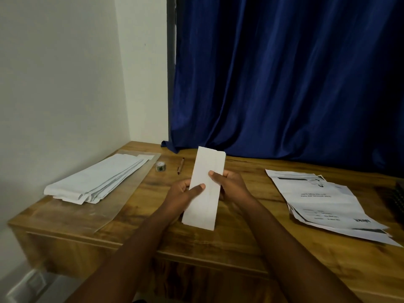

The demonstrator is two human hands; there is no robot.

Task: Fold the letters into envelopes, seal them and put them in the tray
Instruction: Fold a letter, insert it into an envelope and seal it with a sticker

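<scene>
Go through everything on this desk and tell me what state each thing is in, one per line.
Envelope: held above the desk, left hand and right hand gripping it.
Envelope stack: lying flat on a clear plastic sheet.
Printed letters: unfolded, loosely piled.
Tape roll: lying flat.
Pen: lying untouched.

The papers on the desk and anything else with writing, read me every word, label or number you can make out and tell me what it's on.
No text here can be read for certain.
Printed letters: lines of print and a bold logo, seen upside down, too blurred to read.
Envelope held by the left hand and the right hand: no writing visible.
Stack of envelopes: no print visible.
Tape roll: markings too small to read.
Pen: no lettering visible.
</scene>
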